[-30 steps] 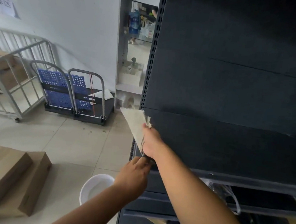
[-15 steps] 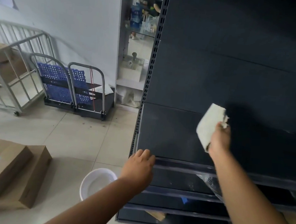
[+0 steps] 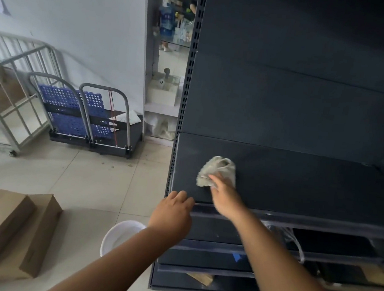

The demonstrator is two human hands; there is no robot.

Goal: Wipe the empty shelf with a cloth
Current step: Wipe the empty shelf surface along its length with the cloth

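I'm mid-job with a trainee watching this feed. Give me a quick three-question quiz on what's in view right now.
1. True or false: the cloth lies pressed on the dark shelf.
2. Which hand rests on the shelf's front edge? A) left hand B) right hand
3. What white thing stands on the floor below the left forearm?

Key
1. True; the right hand presses it near the shelf's left end.
2. A; the left hand sits at the front left corner.
3. A white bucket, beside the cardboard boxes.
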